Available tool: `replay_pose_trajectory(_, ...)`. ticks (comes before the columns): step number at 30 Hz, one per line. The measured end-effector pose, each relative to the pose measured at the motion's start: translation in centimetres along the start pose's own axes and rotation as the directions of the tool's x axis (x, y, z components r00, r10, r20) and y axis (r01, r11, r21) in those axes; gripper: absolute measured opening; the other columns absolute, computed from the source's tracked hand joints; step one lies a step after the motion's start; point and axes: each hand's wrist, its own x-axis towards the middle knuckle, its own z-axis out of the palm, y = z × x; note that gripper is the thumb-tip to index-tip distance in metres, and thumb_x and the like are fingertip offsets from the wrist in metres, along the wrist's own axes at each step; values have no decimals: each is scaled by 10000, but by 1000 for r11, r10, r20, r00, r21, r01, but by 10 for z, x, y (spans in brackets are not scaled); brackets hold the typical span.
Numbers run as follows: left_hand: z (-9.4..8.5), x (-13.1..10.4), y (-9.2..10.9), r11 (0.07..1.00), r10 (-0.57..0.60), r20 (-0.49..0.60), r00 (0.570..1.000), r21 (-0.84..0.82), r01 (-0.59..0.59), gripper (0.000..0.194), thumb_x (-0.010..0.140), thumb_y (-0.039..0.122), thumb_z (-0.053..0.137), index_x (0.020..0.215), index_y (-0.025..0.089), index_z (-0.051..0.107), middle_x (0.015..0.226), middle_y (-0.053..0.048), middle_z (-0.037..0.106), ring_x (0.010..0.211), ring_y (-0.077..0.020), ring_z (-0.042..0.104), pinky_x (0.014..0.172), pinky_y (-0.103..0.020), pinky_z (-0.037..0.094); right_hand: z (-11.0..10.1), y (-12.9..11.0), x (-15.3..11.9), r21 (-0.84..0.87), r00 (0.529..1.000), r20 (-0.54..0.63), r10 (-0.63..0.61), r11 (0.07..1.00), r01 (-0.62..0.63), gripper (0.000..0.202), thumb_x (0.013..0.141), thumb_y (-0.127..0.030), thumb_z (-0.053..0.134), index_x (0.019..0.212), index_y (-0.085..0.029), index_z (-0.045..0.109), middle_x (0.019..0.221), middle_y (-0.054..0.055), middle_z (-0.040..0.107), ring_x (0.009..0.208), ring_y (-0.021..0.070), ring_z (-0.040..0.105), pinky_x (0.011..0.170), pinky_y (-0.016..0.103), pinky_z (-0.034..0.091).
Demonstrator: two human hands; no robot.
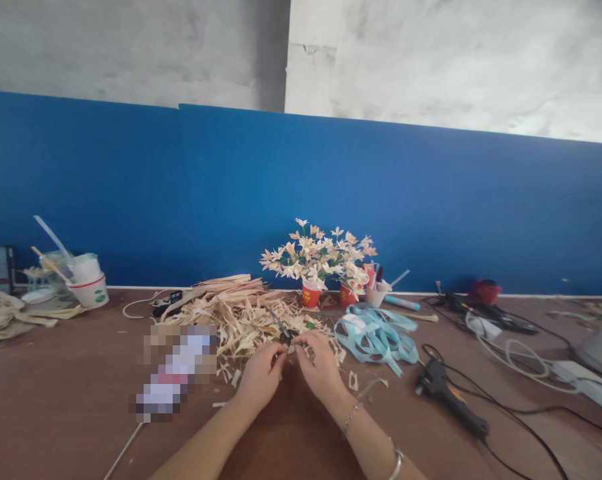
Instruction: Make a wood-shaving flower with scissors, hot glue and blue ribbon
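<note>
My left hand [263, 375] is closed, thumb against fingers, at the front edge of a heap of pale dried husk strips [241, 317]. Facing it a short way off, my right hand [319, 363] is in a pinch. Whatever sits between the fingertips of either hand is too small to make out. Just beyond the fingertips lie scissors [281, 325] with dark handles, partly on the strips. Behind the heap, pale handmade flowers [313, 257] stand in a red paper cup [311, 295] and a second red cup [348, 295].
Light blue ribbon [375, 333] lies tangled to the right. Beyond it are a black glue gun [453, 397] and loose cables [515, 353]. A blurred-out phone-like object [175, 373] lies left on the brown table [71, 400]. A white cup [91, 291] stands far left, before a blue partition [131, 187].
</note>
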Motion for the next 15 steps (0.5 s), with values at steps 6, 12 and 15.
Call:
replay_pose_trajectory(6, 1, 0, -2, 999, 13, -11, 1000, -39, -13, 216, 827, 247, 383, 800, 196, 590, 784, -34, 619, 762, -172, 570, 700, -271, 425, -1, 1, 2, 79, 996, 22, 87, 993, -89, 97, 743, -129, 493, 698, -185, 558, 753, 32, 581, 766, 180, 532, 717, 283, 411)
replay_pose_trajectory(12, 3, 1, -4, 994, -54, -66, 996, -97, 47, 219, 759, 212, 475, 949, 187, 580, 870, -43, 634, 770, -169, 585, 716, -283, 453, -2, 0, 3, 118, 990, 34, 136, 983, -139, 106, 773, -180, 491, 682, -185, 545, 727, 23, 564, 739, 173, 527, 683, 269, 402)
replay_pose_trajectory(15, 3, 1, -5, 996, -38, -102, 994, -85, 30, 214, 750, 210, 491, 939, 187, 588, 878, -45, 633, 790, -174, 579, 731, -292, 456, -2, -2, 3, 127, 987, 43, 152, 980, -156, 113, 773, -189, 493, 674, -185, 547, 715, 19, 563, 726, 169, 527, 664, 262, 396)
